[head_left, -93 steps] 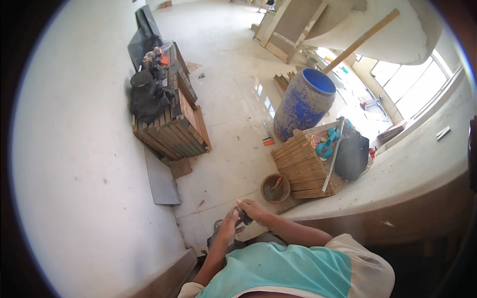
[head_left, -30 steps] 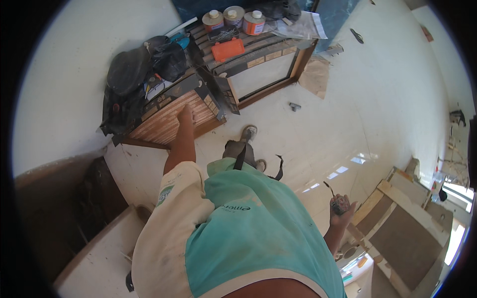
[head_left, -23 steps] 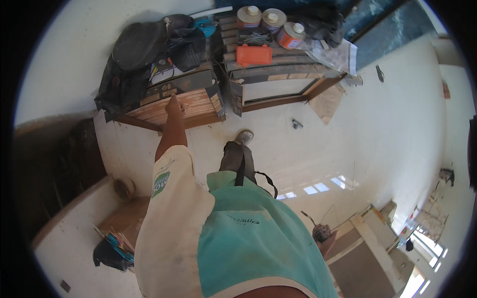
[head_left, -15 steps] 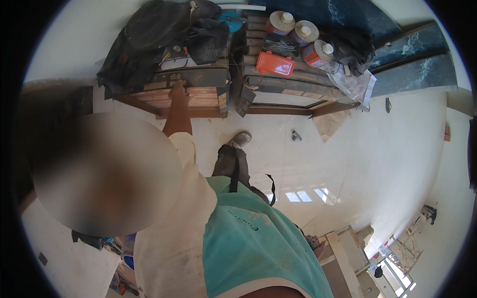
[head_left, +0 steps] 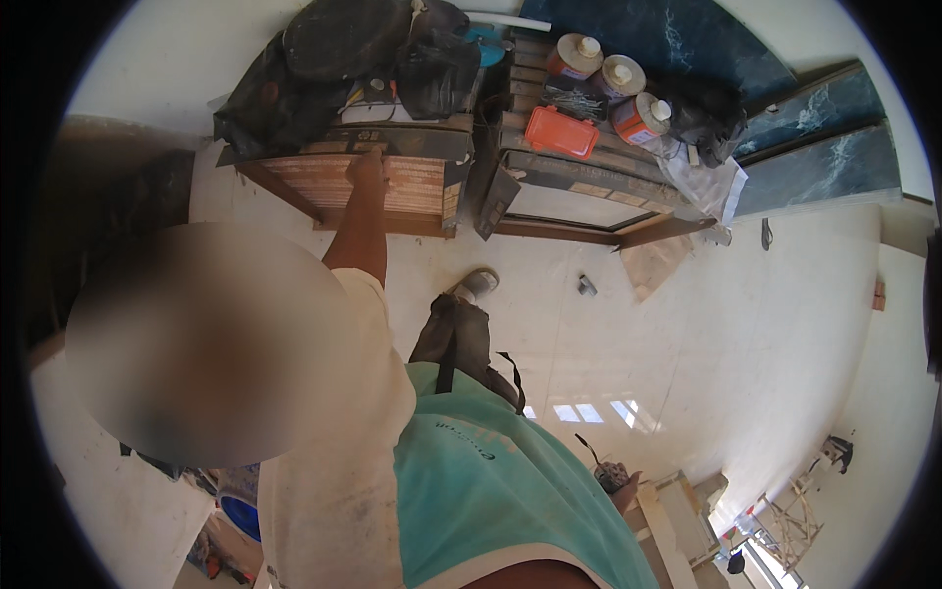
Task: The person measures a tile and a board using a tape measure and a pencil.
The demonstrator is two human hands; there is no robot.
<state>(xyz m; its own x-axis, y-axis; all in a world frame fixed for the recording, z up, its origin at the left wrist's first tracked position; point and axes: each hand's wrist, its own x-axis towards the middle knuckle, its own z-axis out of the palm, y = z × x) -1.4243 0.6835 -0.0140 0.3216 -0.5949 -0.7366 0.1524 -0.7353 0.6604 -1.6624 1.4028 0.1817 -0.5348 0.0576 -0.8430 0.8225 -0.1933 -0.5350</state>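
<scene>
Left hand (head_left: pixel 368 170) at carton (head_left: pixel 424 144), upper left, grip unclear; right hand (head_left: pixel 625 493) holds dark bundle (head_left: pixel 609 477), lower right; step seemingly bracing, next calls for balance.

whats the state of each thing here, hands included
left hand: at the tile pack's upper front edge, grip unclear
right hand: holding a dark grey bundle
tile pack: carton open in front, tile edges exposed
orange-lidded case: open, metal fasteners showing
three cans: white caps on
black plastic bag: crumpled
</scene>
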